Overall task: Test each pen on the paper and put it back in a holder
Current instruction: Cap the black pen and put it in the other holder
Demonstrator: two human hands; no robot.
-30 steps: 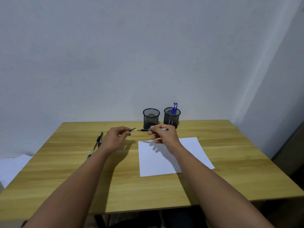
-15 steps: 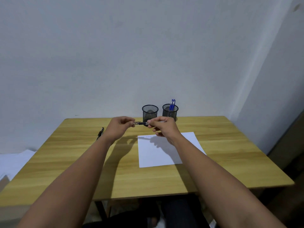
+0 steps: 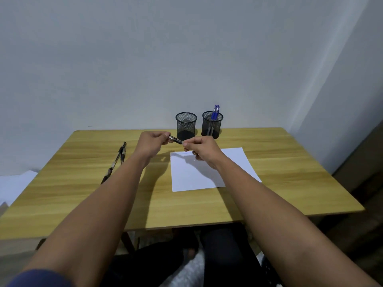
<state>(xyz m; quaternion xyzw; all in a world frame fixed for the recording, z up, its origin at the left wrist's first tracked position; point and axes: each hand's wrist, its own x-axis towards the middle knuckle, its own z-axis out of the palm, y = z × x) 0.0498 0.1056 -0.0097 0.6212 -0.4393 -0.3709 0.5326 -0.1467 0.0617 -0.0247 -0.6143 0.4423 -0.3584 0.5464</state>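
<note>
Two mesh holders (image 3: 186, 125) behind, loose pens (image 3: 116, 162) left, left hand (image 3: 150, 142) and right hand (image 3: 202, 151) pinching one pen (image 3: 175, 140)

Both arms outstretched, left hand (image 3: 152, 141) and right hand (image 3: 204, 149) pinching, fingers curled

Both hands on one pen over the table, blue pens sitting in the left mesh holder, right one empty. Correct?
Not quite: the head view shows the blue pens in the right holder; the left holder looks empty. The rest holds: the left hand and right hand both grip one pen above the table.
</note>
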